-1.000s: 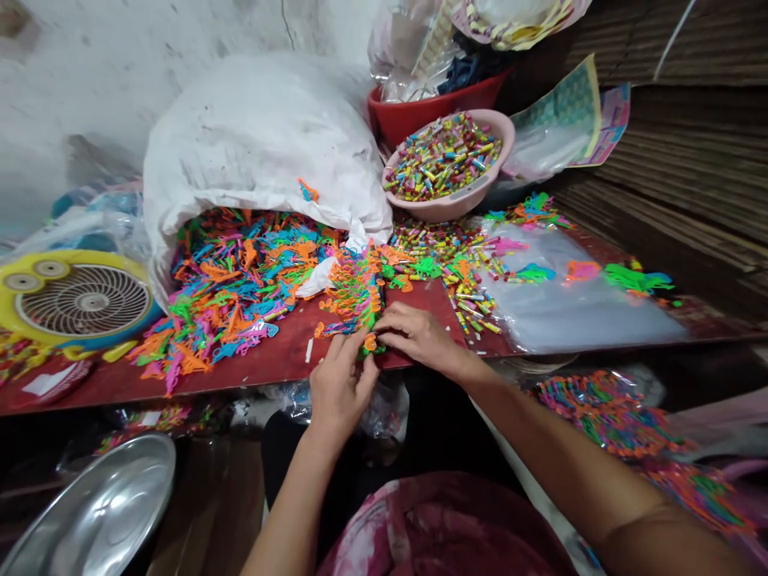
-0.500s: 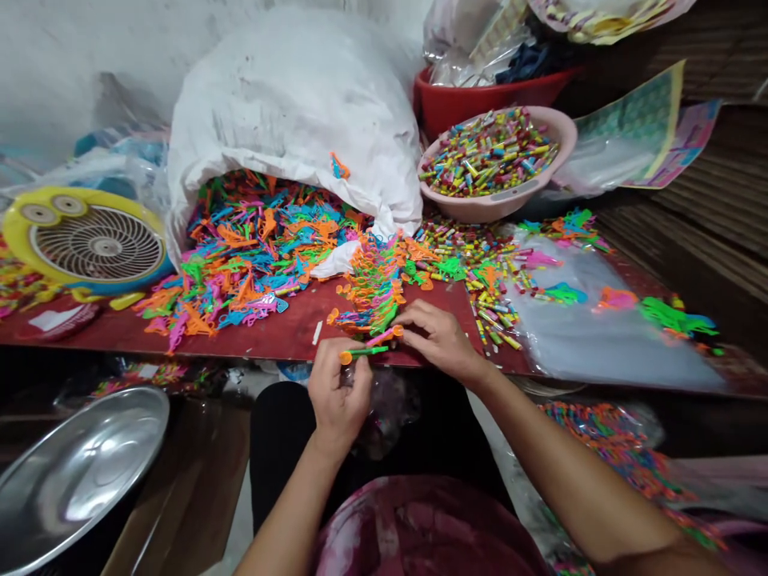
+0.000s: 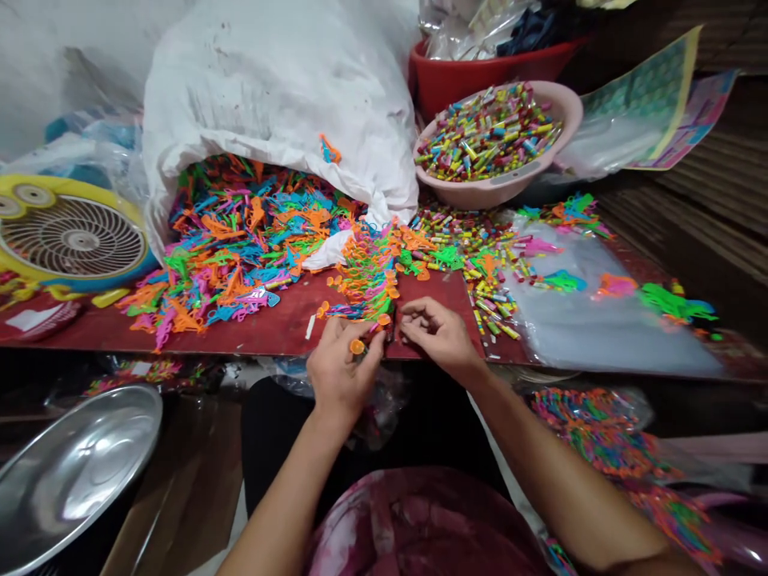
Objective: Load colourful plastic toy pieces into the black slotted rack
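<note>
My left hand (image 3: pixel 342 370) is at the near edge of the red board (image 3: pixel 252 332), fingers curled round a small plastic toy piece with an orange round end (image 3: pixel 358 346). My right hand (image 3: pixel 437 332) is just to its right, fingers bent and pinched together close to the left fingertips; what they hold is too small to name. Right behind both hands lies a small heap of orange, green and pink plastic pieces (image 3: pixel 363 284).
A white sack (image 3: pixel 270 88) spills several bright plastic toys (image 3: pixel 234 240) across the board. A pink basin of small coloured rolls (image 3: pixel 495 136) and a red basin (image 3: pixel 480 68) stand behind. Clear plastic bags (image 3: pixel 600 320) lie right, a yellow fan (image 3: pixel 66 236) left, a steel plate (image 3: pixel 72 472) lower left.
The green stick with the orange end that my left hand held out sideways is now drawn into its fingers. My right hand has pulled back slightly from the heap.
</note>
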{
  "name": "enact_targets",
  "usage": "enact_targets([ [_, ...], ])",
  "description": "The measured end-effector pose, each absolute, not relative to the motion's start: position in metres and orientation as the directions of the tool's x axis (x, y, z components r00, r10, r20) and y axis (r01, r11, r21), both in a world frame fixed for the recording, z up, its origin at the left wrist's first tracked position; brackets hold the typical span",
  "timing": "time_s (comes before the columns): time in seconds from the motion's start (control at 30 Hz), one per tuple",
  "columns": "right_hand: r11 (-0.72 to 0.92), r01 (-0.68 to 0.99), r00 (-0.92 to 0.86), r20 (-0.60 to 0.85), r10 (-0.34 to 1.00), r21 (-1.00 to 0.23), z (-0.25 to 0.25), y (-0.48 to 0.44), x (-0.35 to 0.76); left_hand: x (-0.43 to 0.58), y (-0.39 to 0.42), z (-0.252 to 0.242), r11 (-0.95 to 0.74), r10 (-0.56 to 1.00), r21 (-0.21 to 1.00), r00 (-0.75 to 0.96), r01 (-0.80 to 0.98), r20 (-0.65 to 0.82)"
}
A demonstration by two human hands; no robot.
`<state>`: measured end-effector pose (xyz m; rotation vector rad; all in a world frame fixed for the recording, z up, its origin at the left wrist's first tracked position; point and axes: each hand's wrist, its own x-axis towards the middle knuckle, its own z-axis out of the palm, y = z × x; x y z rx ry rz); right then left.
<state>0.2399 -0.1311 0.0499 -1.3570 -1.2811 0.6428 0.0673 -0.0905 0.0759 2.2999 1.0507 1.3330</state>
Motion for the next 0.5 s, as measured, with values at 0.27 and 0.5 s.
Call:
enact_targets([
  [0.27,0.143,0.478,0.273,0.301,0.914,-0.867,0.026,-0.128,0.233,0.051,-0.073,0.092,-0.724,0.689,0.568,0.435,0.391,0.580],
  [0.5,0.220,0.468,0.308,0.391,0.868,-0.856,0.028,-0.132,0.229,0.045,-0.076,0.094,-0.698,0.713,0.580,0.481,0.419,0.510],
])
